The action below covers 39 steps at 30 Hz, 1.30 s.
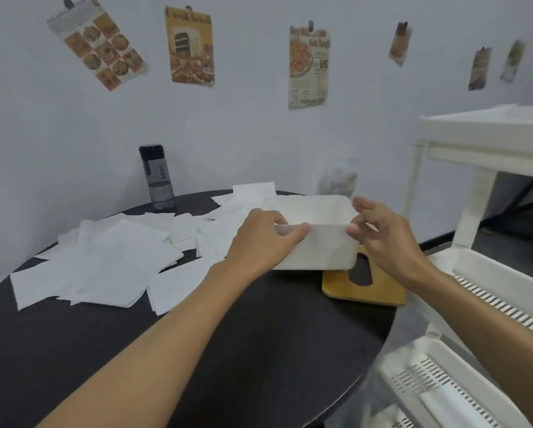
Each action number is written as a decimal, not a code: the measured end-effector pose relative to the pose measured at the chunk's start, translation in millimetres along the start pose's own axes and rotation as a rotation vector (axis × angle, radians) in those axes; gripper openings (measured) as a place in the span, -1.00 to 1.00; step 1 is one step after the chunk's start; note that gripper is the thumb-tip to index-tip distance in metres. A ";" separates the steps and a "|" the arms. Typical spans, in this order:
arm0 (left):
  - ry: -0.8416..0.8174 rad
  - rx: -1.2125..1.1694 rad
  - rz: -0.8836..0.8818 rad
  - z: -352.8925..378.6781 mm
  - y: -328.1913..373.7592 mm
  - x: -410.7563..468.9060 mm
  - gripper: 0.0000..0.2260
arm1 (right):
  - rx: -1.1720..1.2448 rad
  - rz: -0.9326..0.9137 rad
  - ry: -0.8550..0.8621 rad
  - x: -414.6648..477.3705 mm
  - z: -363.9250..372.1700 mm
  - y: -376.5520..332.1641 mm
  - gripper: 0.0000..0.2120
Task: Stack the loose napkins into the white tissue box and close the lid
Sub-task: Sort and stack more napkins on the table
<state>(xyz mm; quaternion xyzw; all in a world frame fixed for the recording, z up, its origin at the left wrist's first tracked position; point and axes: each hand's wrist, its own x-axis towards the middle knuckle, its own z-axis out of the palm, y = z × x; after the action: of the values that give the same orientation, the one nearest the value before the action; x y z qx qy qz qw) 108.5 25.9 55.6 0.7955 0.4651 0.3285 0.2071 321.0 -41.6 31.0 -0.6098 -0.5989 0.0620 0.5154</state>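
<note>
The white tissue box (316, 247) stands open-topped on the round black table (243, 335), right of centre. My left hand (263, 234) grips its near-left rim, thumb over the front wall. My right hand (385, 234) holds the near-right corner. The box partly rests over a wooden lid (364, 287) with an oval slot, lying flat on the table at the right edge. Several loose white napkins (111, 261) lie spread over the left and back of the table. I cannot see inside the box.
A dark water bottle (156, 177) stands at the table's back by the wall. A white tiered plastic rack (487, 273) stands close on the right. Recipe posters hang on the wall.
</note>
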 end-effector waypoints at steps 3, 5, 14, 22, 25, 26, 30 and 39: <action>-0.013 -0.009 0.017 12.5 -2.5 3.8 -0.66 | 0.022 0.023 -0.001 -1.6 -2.0 13.1 -0.90; -0.006 -0.017 0.028 19.5 -4.3 5.3 -0.67 | 0.041 0.026 0.000 -1.6 -4.5 18.7 -0.88; 0.031 -0.105 0.096 27.1 -21.0 1.9 -0.69 | -0.028 -0.001 -0.015 -13.7 -8.5 23.3 -0.74; 0.074 0.036 0.079 -13.3 -59.1 -28.8 -0.62 | -0.172 -0.285 -0.013 -24.3 22.9 -47.1 -0.72; 0.094 0.085 0.043 -38.2 -93.4 -42.4 -0.74 | -0.085 -0.369 -0.099 -29.6 62.2 -78.5 -0.77; 0.113 0.089 0.030 -47.5 -104.9 -47.1 -0.78 | -0.050 -0.373 -0.157 -31.4 77.5 -87.3 -0.80; 0.180 0.174 -0.033 -87.4 -147.3 -61.5 -0.83 | 0.006 -0.270 -0.439 -36.6 145.9 -112.2 -0.81; 0.050 0.315 -0.165 -140.1 -222.4 -91.9 -0.75 | -0.059 -0.219 -0.629 -26.7 251.5 -123.9 -0.71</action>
<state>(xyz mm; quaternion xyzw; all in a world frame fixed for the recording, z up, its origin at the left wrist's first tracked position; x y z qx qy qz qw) -158.4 55.8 -18.1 0.7688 0.5796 0.2531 0.0943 56.7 45.8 -12.4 -0.5073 -0.7923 0.1741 0.2909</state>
